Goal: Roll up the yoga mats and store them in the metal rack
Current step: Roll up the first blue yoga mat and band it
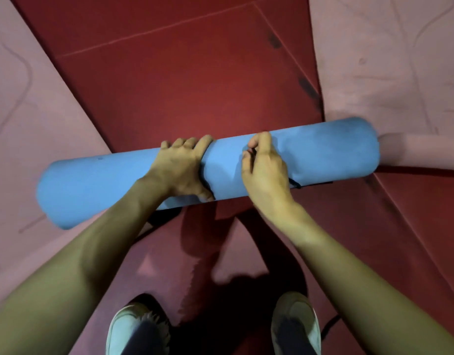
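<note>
White shoes stand on red floor; just beyond, I hold the rolled blue foam yoga mat crosswise, long axis left-right. Left grip wraps its middle, right grip pinches its top alongside.

One rolled blue mat. Two pink mats lie flat: the left pink mat and the right pink mat. One pink roll shows beside the blue one; whether it is a third mat cannot be told. Two hands: left hand, right hand. Two pale shoes: left shoe, right shoe. One dark strap. One thin dark cord.
</note>
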Demonstrator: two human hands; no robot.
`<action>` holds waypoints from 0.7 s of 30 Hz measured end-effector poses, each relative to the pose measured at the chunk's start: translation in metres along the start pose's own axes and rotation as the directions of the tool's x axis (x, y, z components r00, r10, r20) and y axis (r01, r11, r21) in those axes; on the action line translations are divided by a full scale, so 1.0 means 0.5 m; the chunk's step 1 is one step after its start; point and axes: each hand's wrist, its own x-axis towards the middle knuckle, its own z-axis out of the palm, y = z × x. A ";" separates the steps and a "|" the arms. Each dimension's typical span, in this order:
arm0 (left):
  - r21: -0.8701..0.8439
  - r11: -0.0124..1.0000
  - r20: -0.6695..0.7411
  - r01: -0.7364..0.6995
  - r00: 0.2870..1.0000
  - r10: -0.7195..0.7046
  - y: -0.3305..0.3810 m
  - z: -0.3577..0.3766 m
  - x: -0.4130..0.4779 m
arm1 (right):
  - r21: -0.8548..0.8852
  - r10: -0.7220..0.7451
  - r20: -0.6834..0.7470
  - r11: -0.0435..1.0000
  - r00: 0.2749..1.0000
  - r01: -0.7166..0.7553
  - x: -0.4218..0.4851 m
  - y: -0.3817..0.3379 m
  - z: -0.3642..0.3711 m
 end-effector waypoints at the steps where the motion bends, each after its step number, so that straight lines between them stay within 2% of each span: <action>1: -0.071 0.997 0.037 0.011 0.999 -0.009 -0.001 -0.008 0.014 | 0.020 -0.004 0.018 1.000 1.000 0.004 -0.007 0.003 0.000; 3: -0.263 0.964 0.097 0.048 0.995 -0.023 -0.020 -0.023 0.036 | 0.069 -0.019 0.059 0.998 0.998 0.015 -0.027 0.007 0.010; 4: -0.355 0.933 0.083 0.050 0.996 -0.022 -0.034 -0.028 0.043 | 0.095 -0.018 0.079 0.995 0.997 0.010 -0.037 0.009 0.017; 5: -0.432 0.901 -0.010 0.033 0.999 -0.042 -0.047 -0.027 0.044 | 0.116 -0.017 0.097 0.993 0.995 0.005 -0.044 0.010 0.025; 6: -0.473 0.881 -0.163 0.004 0.982 -0.092 -0.058 -0.017 0.045 | 0.128 -0.019 0.104 0.992 0.994 0.005 -0.047 0.011 0.033; 7: -0.473 0.881 -0.318 -0.024 0.937 -0.145 -0.063 -0.003 0.043 | 0.135 -0.020 0.110 0.991 0.994 0.005 -0.046 0.011 0.040; 8: -0.458 0.888 -0.414 -0.029 0.891 -0.184 -0.061 0.013 0.041 | 0.138 -0.013 0.122 0.990 0.992 -0.004 -0.042 0.010 0.047; 9: -0.440 0.898 -0.444 -0.006 0.871 -0.212 -0.054 0.028 0.036 | 0.145 0.003 0.142 0.989 0.990 -0.024 -0.036 0.009 0.054; 11: -0.348 0.937 -0.437 0.017 0.881 -0.179 -0.040 0.057 0.021 | 0.163 0.032 0.194 0.984 0.980 -0.064 -0.020 0.015 0.068; 13: -0.099 0.995 -0.429 -0.030 0.903 -0.015 -0.037 0.080 0.009 | 0.170 0.035 0.199 0.983 0.979 -0.070 -0.005 0.022 0.074; 14: 0.041 0.998 -0.380 -0.037 0.923 0.050 -0.046 0.086 0.010 | 0.172 0.028 0.188 0.983 0.982 -0.061 0.001 0.022 0.075; 16: 0.221 0.975 -0.248 0.032 0.968 0.025 -0.052 0.078 0.020 | 0.171 -0.018 0.163 0.985 0.986 -0.010 0.005 0.011 0.075; 18: 0.246 0.963 -0.179 0.113 0.981 -0.069 -0.044 0.057 0.041 | 0.181 -0.062 0.126 0.983 0.990 0.038 0.011 -0.007 0.076; 21: 0.256 0.960 -0.165 0.114 0.984 -0.073 -0.050 0.018 0.060 | 0.224 -0.077 0.067 0.973 0.995 0.060 0.025 -0.027 0.064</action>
